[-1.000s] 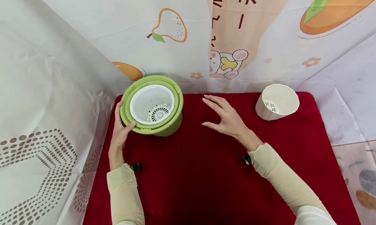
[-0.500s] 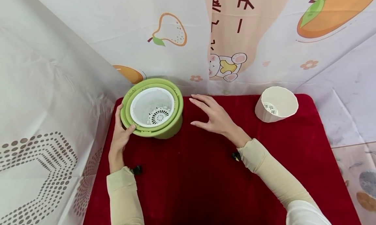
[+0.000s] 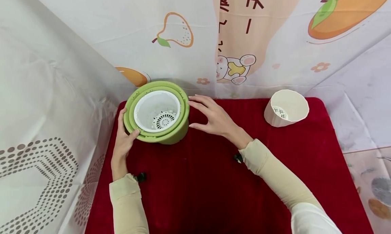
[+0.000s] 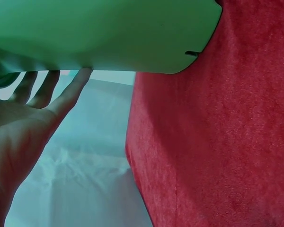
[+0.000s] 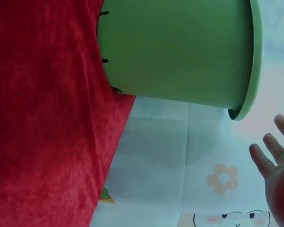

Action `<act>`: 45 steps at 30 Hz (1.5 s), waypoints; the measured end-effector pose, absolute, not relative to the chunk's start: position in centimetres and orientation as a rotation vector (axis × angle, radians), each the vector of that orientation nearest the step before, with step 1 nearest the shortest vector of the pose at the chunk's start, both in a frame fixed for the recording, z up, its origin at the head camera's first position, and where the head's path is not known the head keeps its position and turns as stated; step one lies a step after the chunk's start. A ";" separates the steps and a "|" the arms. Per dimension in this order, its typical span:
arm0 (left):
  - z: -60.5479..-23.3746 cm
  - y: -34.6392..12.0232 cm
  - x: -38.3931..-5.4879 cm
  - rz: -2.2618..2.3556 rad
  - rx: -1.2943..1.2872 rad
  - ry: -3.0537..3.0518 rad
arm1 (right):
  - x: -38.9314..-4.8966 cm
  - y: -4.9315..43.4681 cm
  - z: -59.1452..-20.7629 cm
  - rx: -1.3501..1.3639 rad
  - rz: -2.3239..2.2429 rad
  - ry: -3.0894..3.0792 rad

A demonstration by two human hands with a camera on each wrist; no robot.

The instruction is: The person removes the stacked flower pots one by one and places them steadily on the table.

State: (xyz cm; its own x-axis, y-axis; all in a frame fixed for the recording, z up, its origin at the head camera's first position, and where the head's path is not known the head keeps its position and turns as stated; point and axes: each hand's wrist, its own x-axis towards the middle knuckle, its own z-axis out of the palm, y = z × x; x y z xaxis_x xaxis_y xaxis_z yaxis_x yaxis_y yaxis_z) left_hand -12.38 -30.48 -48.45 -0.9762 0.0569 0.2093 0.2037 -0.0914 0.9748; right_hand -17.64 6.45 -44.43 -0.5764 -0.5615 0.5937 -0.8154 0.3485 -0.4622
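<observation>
A green flowerpot (image 3: 175, 136) with a wide rim stands at the back left in the head view. Nested inside it is a white inner pot (image 3: 145, 106) with a slotted bottom. My left hand (image 3: 123, 142) holds the green rim from the left, thumb on top. In the left wrist view, the fingers (image 4: 71, 92) reach against the wall of the green pot (image 4: 109, 33). On the opposite side, my right hand (image 3: 215, 118) has its fingers spread, fingertips right at the rim. The right wrist view shows the right hand (image 5: 279, 165) beside the rim of the green pot (image 5: 180, 52).
A cream pot (image 3: 273, 115) with a perforated bottom stands at the back right of the red-covered table (image 3: 195, 183). Printed white curtains (image 3: 128, 30) hang right behind the table and along its left side.
My right hand has moved left across the table to the green flowerpot's rim. The left hand keeps its hold, and the pots stay in place.
</observation>
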 end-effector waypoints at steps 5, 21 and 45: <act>-48.6 -30.5 -12.4 -2.239 -0.322 -2.039 | -17.9 5.7 -44.6 1.236 1.055 -2.285; -48.4 -30.5 -12.3 -2.211 -0.322 -2.056 | -18.5 3.7 -44.2 1.291 1.024 -2.316; -48.9 -30.5 -12.1 -2.193 -0.293 -2.047 | -18.4 0.2 -43.9 1.303 0.658 -2.592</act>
